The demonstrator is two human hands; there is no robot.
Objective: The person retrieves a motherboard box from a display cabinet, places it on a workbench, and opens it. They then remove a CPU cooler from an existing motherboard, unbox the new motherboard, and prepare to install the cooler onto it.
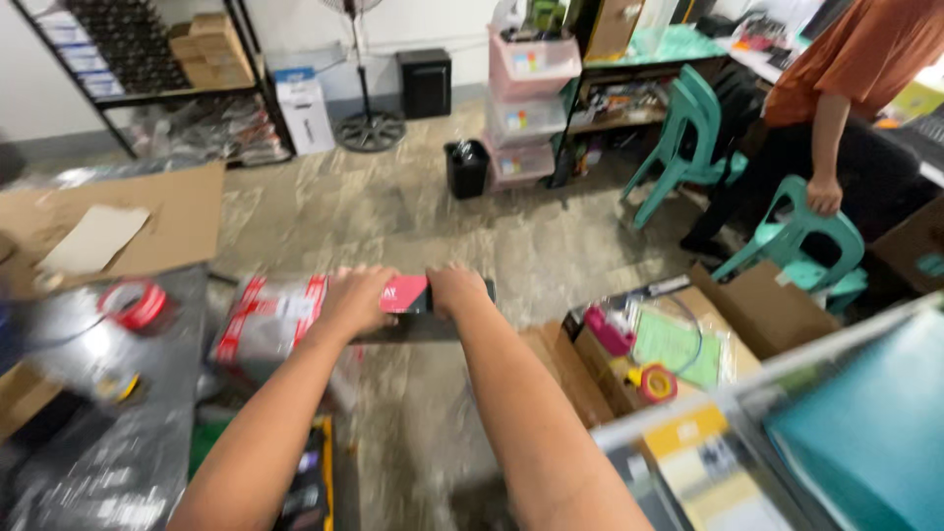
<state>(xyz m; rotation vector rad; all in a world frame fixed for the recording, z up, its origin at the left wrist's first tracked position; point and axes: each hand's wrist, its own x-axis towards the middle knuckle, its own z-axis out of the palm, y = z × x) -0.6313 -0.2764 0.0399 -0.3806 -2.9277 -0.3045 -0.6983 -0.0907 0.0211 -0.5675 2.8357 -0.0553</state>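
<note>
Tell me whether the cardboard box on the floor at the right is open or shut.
Open: the cardboard box has its flaps turned outward, and a pink item and a tape roll show inside.

Bright, even indoor light with soft shadows; motion blur smears the foreground, and wide-angle distortion bends the edges.

Floor [393, 211]: mottled grey-brown, blurred toward the near edge.
On floor, far: black bin [466, 168], fan base [369, 130], black speaker box [425, 83], stacked pink drawers [524, 108].
On floor, right: teal plastic chairs [688, 138], open cardboard boxes [678, 339].
Left: flattened cardboard sheet [172, 216].
</note>
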